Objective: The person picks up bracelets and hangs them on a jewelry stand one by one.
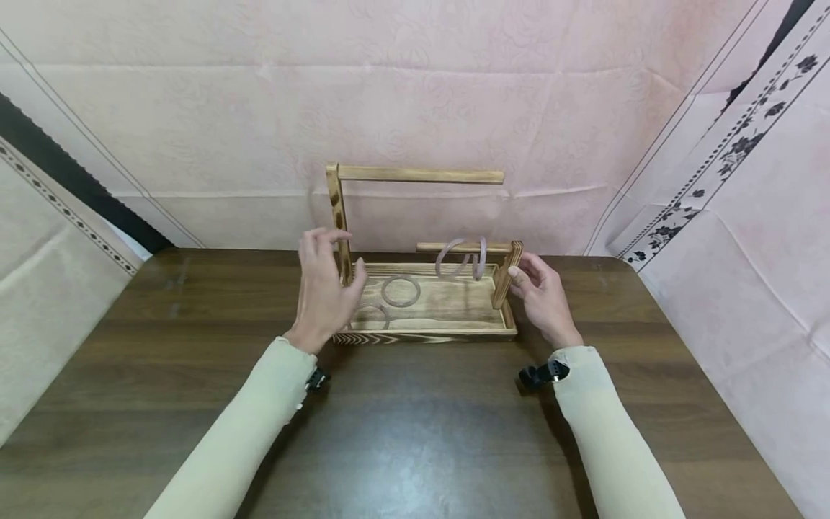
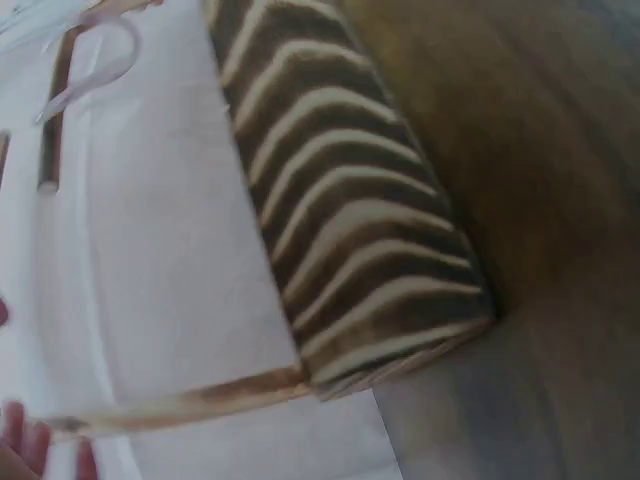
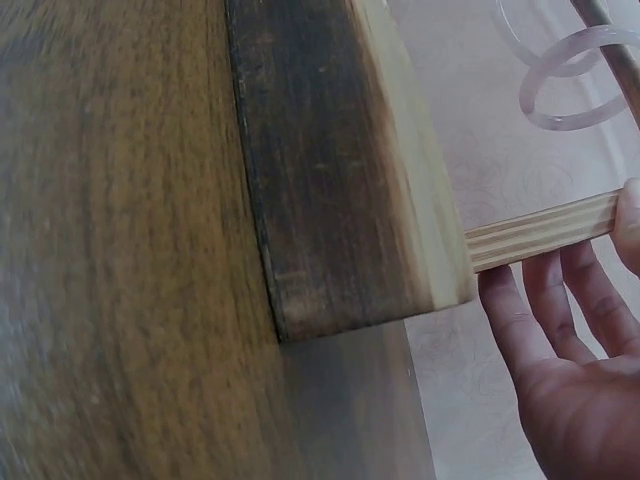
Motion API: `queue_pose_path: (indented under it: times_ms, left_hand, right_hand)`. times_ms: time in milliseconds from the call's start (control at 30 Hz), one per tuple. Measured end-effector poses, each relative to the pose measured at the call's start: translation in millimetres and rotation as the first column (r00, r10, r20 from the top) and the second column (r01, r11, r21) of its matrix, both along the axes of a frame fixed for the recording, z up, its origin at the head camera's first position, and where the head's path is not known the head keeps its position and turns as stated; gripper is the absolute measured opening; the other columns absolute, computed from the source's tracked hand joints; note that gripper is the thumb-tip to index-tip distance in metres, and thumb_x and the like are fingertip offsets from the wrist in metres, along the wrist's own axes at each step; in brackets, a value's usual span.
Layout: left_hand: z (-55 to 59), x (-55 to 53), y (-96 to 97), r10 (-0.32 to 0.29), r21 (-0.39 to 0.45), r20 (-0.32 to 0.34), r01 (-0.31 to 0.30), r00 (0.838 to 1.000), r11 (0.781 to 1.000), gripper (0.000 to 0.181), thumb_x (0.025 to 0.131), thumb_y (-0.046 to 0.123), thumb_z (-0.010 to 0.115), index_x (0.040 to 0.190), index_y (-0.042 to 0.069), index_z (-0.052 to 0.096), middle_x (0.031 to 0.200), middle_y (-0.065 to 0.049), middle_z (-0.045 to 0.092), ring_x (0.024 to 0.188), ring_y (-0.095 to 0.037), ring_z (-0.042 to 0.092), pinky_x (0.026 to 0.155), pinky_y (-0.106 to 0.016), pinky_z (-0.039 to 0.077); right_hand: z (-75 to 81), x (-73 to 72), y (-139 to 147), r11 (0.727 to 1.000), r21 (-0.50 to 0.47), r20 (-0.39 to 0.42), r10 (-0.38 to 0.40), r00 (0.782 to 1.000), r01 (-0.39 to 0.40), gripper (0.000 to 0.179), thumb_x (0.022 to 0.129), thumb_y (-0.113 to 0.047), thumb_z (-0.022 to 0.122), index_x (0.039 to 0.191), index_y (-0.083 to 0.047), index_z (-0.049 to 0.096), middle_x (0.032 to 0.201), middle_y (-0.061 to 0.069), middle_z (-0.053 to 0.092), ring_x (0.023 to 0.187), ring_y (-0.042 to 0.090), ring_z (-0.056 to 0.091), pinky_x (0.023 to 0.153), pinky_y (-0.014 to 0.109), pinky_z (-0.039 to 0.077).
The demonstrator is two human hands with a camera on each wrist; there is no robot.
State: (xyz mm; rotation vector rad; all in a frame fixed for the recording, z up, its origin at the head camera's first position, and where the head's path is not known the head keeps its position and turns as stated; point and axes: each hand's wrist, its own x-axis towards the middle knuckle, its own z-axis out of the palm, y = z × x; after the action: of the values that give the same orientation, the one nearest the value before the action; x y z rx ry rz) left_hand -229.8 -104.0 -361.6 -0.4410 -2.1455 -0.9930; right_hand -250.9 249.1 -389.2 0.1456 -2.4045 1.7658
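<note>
Spread over the left end of the wooden tray, the left hand hides part of one bangle; two clear, round bangles hang from a bar above the tray's right; there the right hand pinches a striped post, thumb cut off in its wrist view.

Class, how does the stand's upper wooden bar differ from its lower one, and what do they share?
The upper bar is longer than the lower bar. The upper bar is bare, while two translucent bangles hang from the lower bar. The upper bar is fixed at its left end, the lower bar at its right. Both are light brown wood.
</note>
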Motion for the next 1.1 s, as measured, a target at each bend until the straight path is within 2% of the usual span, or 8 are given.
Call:
queue_pose_path:
  times_ms: [133,333,567,633,733,867,1000,1100]
  left_hand:
    - [0.4,-4.1,-10.4,0.008,0.044,0.082,-0.011,0.997,0.999,0.052,0.087,0.005,0.069,0.134,0.001,0.047,0.129,-0.023,0.039,0.125,-0.038,0.038,0.11,-0.049,0.043]
    - [3.9,-17.8,-22.6,-0.086,0.079,0.212,0.071,0.973,0.994,0.063,0.092,0.007,0.07,0.143,0.001,0.034,0.139,-0.025,0.036,0.132,-0.038,0.038,0.112,-0.05,0.041]
    - [11.3,-31.8,-25.8,-0.194,0.248,0.269,0.126,0.943,0.961,0.071,0.093,0.003,0.069,0.146,0.006,0.022,0.145,-0.021,0.038,0.138,-0.036,0.045,0.115,-0.056,0.045]
    - [12.6,-35.5,-26.9,-0.233,0.278,0.301,0.148,0.925,0.949,0.075,0.094,0.002,0.068,0.148,0.008,0.018,0.145,-0.021,0.038,0.138,-0.035,0.046,0.116,-0.055,0.045]
    - [12.3,-40.0,-29.1,-0.294,0.3,0.356,0.19,0.887,0.935,0.077,0.096,0.002,0.066,0.152,0.01,0.013,0.147,-0.024,0.037,0.139,-0.035,0.044,0.118,-0.053,0.043]
    - [10.2,-43.9,-32.3,-0.328,0.272,0.432,0.226,0.84,0.935,0.073,0.1,0.005,0.061,0.155,0.009,0.014,0.15,-0.026,0.041,0.139,-0.038,0.045,0.117,-0.052,0.045]
    - [9.4,-47.9,-36.5,-0.31,0.228,0.497,0.223,0.811,0.948,0.059,0.103,0.006,0.059,0.152,0.004,0.028,0.144,-0.025,0.051,0.133,-0.038,0.053,0.112,-0.051,0.05]
    - [9.0,-50.9,-40.6,-0.298,0.217,0.52,0.214,0.8,0.952,0.048,0.103,0.005,0.059,0.146,0.0,0.039,0.138,-0.024,0.056,0.128,-0.036,0.056,0.11,-0.05,0.051]
  right_hand:
    - [-0.2,1.1,-0.2,1.0,-0.011,0.01,0.01,1.0,-0.01,0.039,0.106,-0.016,0.053,0.143,-0.002,0.051,0.141,0.02,0.057,0.119,0.018,0.06,0.101,0.034,0.059]
    - [2.3,1.7,1.9,1.0,-0.013,0.007,0.025,1.0,-0.025,0.04,0.106,-0.016,0.054,0.142,0.001,0.051,0.139,0.023,0.056,0.113,0.009,0.061,0.094,0.021,0.06]
    - [5.7,2.1,2.3,0.999,-0.007,-0.007,0.039,0.999,-0.039,0.039,0.106,-0.016,0.055,0.14,0.004,0.052,0.134,0.024,0.058,0.106,0.003,0.062,0.095,0.023,0.06]
    - [6.3,2.2,2.9,0.999,-0.005,-0.003,0.04,0.999,-0.04,0.039,0.106,-0.015,0.055,0.14,0.004,0.052,0.134,0.024,0.058,0.106,0.004,0.062,0.096,0.026,0.06]
    - [7.8,2.9,3.7,0.999,0.004,0.005,0.047,0.999,-0.047,0.04,0.106,-0.016,0.055,0.14,0.004,0.052,0.132,0.023,0.058,0.105,0.005,0.063,0.098,0.03,0.06]
    - [9.9,3.6,4.9,0.997,0.035,0.008,0.061,0.998,-0.061,0.039,0.106,-0.019,0.055,0.139,0.002,0.053,0.128,0.021,0.059,0.105,0.007,0.065,0.101,0.039,0.059]
    - [9.4,3.6,6.4,0.994,0.083,0.001,0.068,0.998,-0.068,0.036,0.106,-0.02,0.055,0.136,0.001,0.055,0.124,0.02,0.061,0.111,0.017,0.066,0.104,0.046,0.057]
    - [7.8,4.6,7.8,0.991,0.116,-0.009,0.074,0.997,-0.073,0.035,0.106,-0.018,0.054,0.135,0.002,0.055,0.126,0.022,0.062,0.117,0.024,0.065,0.103,0.042,0.057]
